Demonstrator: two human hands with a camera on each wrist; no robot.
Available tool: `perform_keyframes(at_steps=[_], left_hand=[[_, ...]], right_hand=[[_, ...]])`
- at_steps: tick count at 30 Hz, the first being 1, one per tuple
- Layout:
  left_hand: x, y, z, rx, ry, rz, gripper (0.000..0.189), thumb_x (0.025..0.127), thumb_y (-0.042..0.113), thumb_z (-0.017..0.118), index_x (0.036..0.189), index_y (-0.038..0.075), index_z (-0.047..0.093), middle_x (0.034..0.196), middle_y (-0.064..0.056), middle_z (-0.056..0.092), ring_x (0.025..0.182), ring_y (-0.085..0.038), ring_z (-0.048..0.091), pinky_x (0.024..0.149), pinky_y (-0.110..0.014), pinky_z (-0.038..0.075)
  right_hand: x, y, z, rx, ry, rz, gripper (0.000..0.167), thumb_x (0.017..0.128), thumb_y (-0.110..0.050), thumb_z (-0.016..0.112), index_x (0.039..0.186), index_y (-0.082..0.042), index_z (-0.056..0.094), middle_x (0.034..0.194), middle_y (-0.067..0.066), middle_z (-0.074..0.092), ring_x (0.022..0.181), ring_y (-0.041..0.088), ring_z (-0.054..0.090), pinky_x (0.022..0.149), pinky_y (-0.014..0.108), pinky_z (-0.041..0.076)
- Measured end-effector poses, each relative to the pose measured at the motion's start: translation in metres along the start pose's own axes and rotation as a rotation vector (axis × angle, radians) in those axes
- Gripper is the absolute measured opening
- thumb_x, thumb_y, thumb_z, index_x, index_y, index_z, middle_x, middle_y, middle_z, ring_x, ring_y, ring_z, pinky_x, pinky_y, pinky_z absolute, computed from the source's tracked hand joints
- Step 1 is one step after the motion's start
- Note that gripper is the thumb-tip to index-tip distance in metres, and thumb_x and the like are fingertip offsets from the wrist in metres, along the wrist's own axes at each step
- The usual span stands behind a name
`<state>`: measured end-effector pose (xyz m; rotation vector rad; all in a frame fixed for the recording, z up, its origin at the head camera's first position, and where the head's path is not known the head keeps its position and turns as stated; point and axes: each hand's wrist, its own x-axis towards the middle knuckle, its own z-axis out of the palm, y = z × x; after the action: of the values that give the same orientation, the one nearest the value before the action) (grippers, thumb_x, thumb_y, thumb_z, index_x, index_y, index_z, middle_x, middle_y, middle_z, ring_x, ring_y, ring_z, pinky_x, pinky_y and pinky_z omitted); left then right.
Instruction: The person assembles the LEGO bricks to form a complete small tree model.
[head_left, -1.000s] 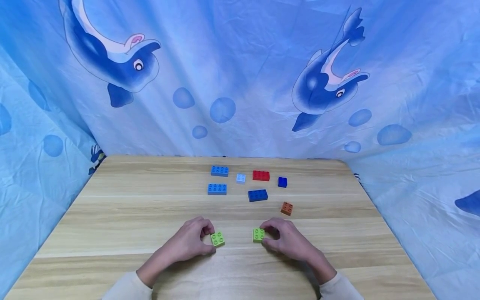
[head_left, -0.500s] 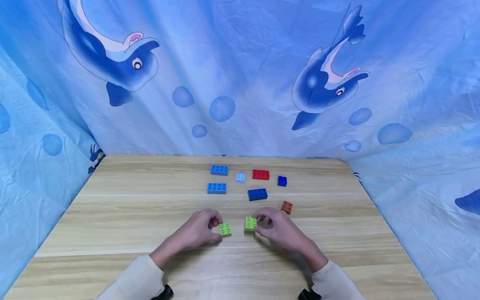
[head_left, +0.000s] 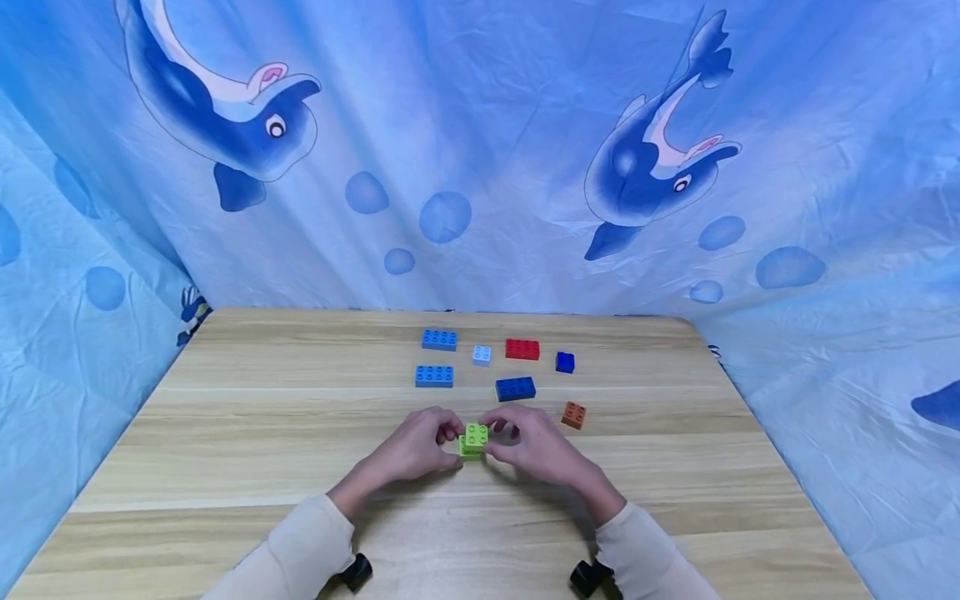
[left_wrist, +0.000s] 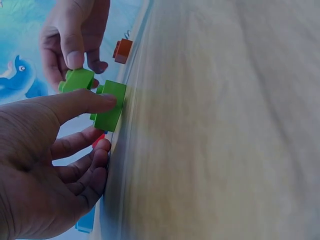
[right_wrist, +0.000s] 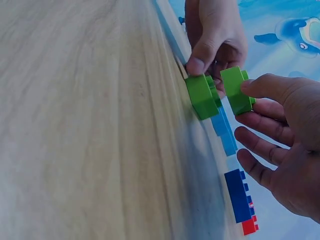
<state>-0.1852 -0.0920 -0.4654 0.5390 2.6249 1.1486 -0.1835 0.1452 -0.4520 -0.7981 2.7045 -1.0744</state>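
Note:
My left hand (head_left: pixel 422 444) pinches a lime-green toy brick (left_wrist: pixel 111 106) between thumb and fingers, low at the table top. My right hand (head_left: pixel 536 444) pinches a second lime-green brick (right_wrist: pixel 236 91) and holds it just above the first. From the head view the upper brick (head_left: pixel 476 437) covers most of the lower one (head_left: pixel 470 455). A narrow gap parts the two bricks in the right wrist view. Studs on both point upward. Beyond the right hand lies an orange-brown brick (head_left: pixel 573 415), and a dark blue brick (head_left: pixel 515 388) is behind the hands.
Farther back on the wooden table (head_left: pixel 225 433) are two blue bricks, one rear (head_left: pixel 438 339) and one nearer (head_left: pixel 434 377). A pale blue brick (head_left: pixel 482 356), a red brick (head_left: pixel 522 349) and a small dark blue brick (head_left: pixel 565 362) lie there too. A dolphin-print curtain (head_left: pixel 495 167) hangs behind.
Both hands have come together toward the middle and slightly away from the body. The right hand's green brick was lifted and moved left over the left hand's brick. The other bricks stayed put.

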Motion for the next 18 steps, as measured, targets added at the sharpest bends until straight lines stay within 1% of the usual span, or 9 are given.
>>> perform_keyframes(at_steps=[8, 12, 18], left_hand=[[0.0017, -0.0016, 0.0011, 0.014, 0.010, 0.016, 0.034, 0.073, 0.012, 0.089, 0.101, 0.009, 0.070, 0.093, -0.003, 0.064, 0.085, -0.015, 0.056, 0.073, -0.026, 0.047], [-0.0006, -0.0007, -0.0006, 0.008, 0.016, 0.008, 0.034, 0.074, 0.014, 0.089, 0.103, 0.010, 0.071, 0.095, -0.002, 0.065, 0.087, -0.015, 0.058, 0.076, -0.026, 0.049], [-0.0034, 0.0074, -0.0064, -0.030, 0.082, 0.009, 0.031, 0.076, 0.019, 0.088, 0.102, 0.016, 0.072, 0.099, 0.000, 0.071, 0.091, -0.015, 0.065, 0.081, -0.032, 0.054]], right_hand=[[0.0043, 0.0040, 0.0071, 0.039, -0.026, -0.026, 0.030, 0.093, -0.022, 0.077, 0.123, -0.021, 0.071, 0.117, -0.007, 0.071, 0.102, 0.015, 0.065, 0.086, 0.032, 0.058], [0.0053, 0.0055, 0.0095, 0.040, -0.023, -0.033, 0.030, 0.093, -0.021, 0.077, 0.123, -0.020, 0.071, 0.116, -0.007, 0.071, 0.101, 0.015, 0.065, 0.085, 0.031, 0.058], [0.0059, 0.0053, 0.0078, 0.038, -0.036, -0.039, 0.031, 0.094, -0.021, 0.077, 0.124, -0.020, 0.071, 0.118, -0.005, 0.071, 0.102, 0.016, 0.065, 0.085, 0.029, 0.057]])
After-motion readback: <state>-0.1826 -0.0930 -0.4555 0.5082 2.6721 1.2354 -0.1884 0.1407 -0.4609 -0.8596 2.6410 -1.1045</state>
